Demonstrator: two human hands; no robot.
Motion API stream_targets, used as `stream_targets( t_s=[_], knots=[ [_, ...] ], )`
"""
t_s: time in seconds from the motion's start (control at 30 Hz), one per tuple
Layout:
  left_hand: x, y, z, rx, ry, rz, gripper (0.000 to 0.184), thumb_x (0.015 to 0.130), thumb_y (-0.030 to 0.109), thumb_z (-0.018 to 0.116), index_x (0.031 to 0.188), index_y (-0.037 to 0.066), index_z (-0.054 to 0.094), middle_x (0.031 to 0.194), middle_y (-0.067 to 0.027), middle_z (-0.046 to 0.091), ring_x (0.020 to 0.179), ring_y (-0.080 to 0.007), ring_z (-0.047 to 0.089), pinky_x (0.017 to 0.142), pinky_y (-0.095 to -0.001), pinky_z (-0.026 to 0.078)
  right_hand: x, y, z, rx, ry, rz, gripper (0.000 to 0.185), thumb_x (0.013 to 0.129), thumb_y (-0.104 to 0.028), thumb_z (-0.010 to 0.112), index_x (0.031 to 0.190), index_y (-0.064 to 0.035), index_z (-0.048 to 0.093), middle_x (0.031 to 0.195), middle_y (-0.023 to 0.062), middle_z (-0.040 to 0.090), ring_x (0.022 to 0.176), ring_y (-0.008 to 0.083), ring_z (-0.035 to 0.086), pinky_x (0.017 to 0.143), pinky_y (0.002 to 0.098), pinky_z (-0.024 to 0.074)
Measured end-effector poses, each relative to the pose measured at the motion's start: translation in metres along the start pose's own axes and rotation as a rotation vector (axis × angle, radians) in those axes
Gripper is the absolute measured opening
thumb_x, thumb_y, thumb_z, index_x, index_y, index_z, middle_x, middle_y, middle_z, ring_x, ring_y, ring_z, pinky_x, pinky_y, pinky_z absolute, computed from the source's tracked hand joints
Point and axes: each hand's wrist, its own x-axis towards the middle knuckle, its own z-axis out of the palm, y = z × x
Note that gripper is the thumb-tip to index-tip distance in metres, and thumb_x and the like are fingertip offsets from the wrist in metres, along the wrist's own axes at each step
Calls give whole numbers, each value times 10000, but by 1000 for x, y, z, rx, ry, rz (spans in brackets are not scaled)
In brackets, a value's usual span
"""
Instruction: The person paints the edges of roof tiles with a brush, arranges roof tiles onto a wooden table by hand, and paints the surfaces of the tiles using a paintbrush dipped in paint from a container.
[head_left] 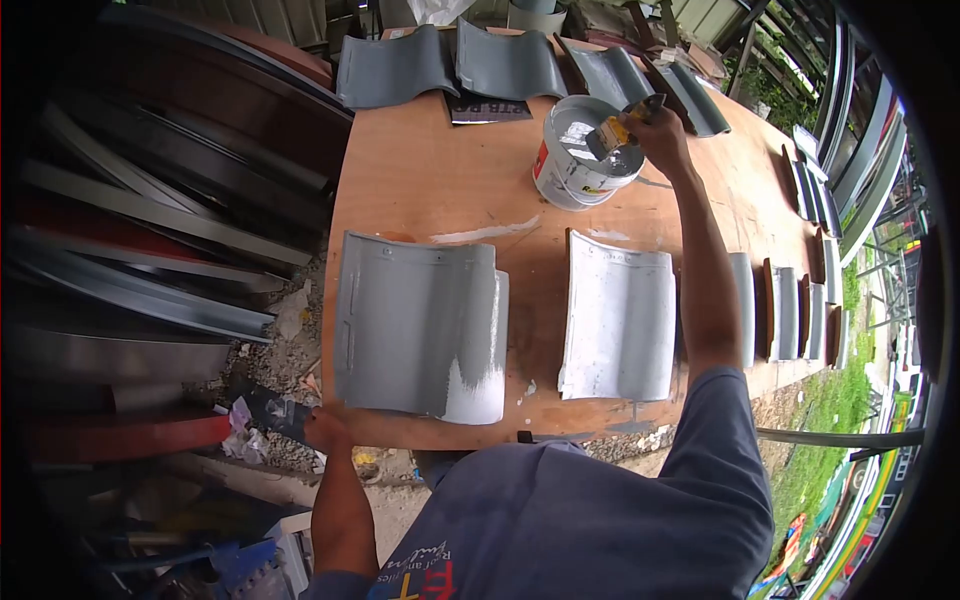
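My right hand point(660, 135) is closed on a paintbrush point(612, 132) with a yellow band, its bristles over the mouth of a white bucket point(570, 190) of grey paint. At the table's near left corner, my left hand point(325, 430) is closed around something dark that I cannot make out. Between my arms lies a curved grey roof tile point(410, 320), with a lighter wet-looking patch at its lower right. A paler tile point(620, 320) lies to its right, beside my right forearm.
More grey tiles point(510, 62) line the far edge of the wooden table point(450, 180), and others point(785, 310) stand at the right. Long metal sheets point(150, 270) are stacked on the left. Gravel point(290, 350) and grass point(830, 410) border the table.
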Motion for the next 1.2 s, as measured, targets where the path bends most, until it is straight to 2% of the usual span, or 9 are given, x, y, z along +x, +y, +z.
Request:
stream_targets(
  t_s=[0.1, 0.4, 0.47, 0.6, 0.67, 0.93, 1.07, 1.13, 1.2],
  knots=[
    [-4, 6, -6, 34, -12, -53, 460, 917, 296, 464, 1036, -52, 739, 1055, -280, 720, 967, -472, 680, 908, -544, 500, -1, 10, 12, -46, -179, -121, 378, 846, -316, 788, 943, 46, 733, 797, 149, 731, 738, 188, 701, 695, 362, 540],
    [0, 5, 3, 33, 22, -105, 453, 901, 306, 478, 1040, -23, 757, 1050, -273, 722, 972, -465, 683, 910, -542, 507, -9, 22, 14, -33, -224, -162, 352, 872, -290, 793, 962, 43, 725, 828, 115, 734, 734, 155, 672, 698, 320, 529],
    [4, -2, 8, 72, 35, -68, 442, 898, 307, 482, 1029, -5, 767, 1044, -260, 728, 970, -461, 688, 910, -542, 512, -12, 31, 11, 400, -106, -125, 373, 888, -292, 791, 981, 63, 727, 868, 100, 744, 763, 154, 688, 712, 315, 538],
    [3, -2, 5, 94, 16, -86, 445, 899, 326, 484, 1029, 14, 773, 1043, -240, 736, 969, -451, 694, 917, -539, 517, -38, 28, 3, 493, 163, 14, 387, 901, -302, 787, 1004, 68, 734, 912, 96, 752, 801, 136, 690, 742, 307, 541],
    [1, 4, 2, 109, -3, -83, 460, 910, 354, 478, 1037, 28, 777, 1076, -226, 736, 1000, -436, 695, 925, -532, 523, -49, 36, -2, 186, -108, -140, 244, 938, -210, 750, 1062, -3, 717, 912, 55, 717, 836, 124, 672, 807, 291, 546],
    [-7, 15, -8, 140, -35, -127, 504, 930, 388, 460, 1120, 24, 753, 1143, -238, 718, 1081, -420, 681, 960, -519, 518, -102, 9, -14, 58, -249, -481, 202, 932, -165, 743, 1112, -74, 745, 1026, 64, 747, 925, 136, 668, 854, 285, 515],
    [-2, 10, -3, 163, -22, -129, 517, 935, 388, 449, 1101, 5, 754, 1133, -253, 716, 1077, -427, 681, 968, -518, 514, -137, 1, -28, 90, -5, -199, 227, 932, -186, 747, 1108, -44, 744, 1018, 74, 750, 922, 152, 705, 827, 285, 538],
    [-1, 7, -3, 169, -35, -106, 512, 932, 381, 449, 1089, 4, 757, 1131, -257, 715, 1071, -433, 681, 968, -521, 513, -167, 0, -23, 447, 319, 20, 305, 948, -199, 736, 1142, 34, 698, 1035, 116, 739, 918, 175, 716, 834, 286, 567],
    [2, 9, 2, 164, -37, -86, 507, 930, 374, 448, 1076, 2, 761, 1129, -262, 713, 1064, -439, 681, 968, -523, 512, -200, 5, -5, 950, 416, 201, 396, 935, -160, 747, 1224, 76, 612, 1126, 156, 686, 950, 239, 712, 913, 389, 601]
  ],
)
